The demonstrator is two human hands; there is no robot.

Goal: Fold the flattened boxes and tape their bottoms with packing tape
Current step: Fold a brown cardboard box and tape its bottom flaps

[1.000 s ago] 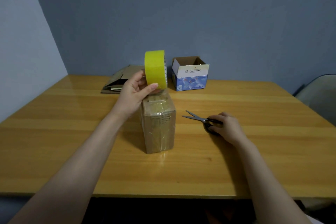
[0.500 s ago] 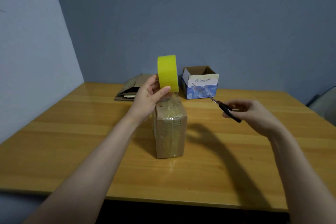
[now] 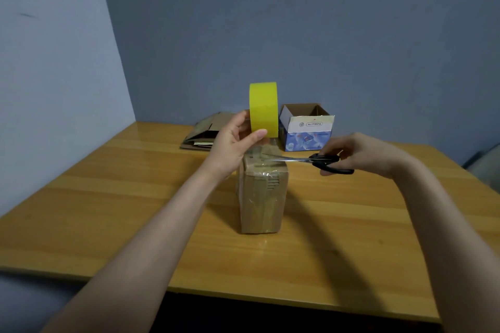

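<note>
A brown cardboard box (image 3: 262,197) stands upright in the middle of the wooden table (image 3: 108,211), its faces wrapped in clear tape. My left hand (image 3: 232,143) holds a yellow roll of packing tape (image 3: 263,108) on edge just above the box's far top edge. My right hand (image 3: 359,154) grips black-handled scissors (image 3: 322,162); their blades point left and lie over the top of the box, below the roll. The strip of tape between roll and box is hard to see.
A blue and white box (image 3: 307,127) with its top flaps open stands at the back of the table. A stack of flattened brown boxes (image 3: 207,132) lies to its left, by the wall. A chair (image 3: 487,167) shows at the right edge.
My right hand lifted the scissors off the table and brought them left, so the blades now reach over the box top. My left hand kept the tape roll raised above the box.
</note>
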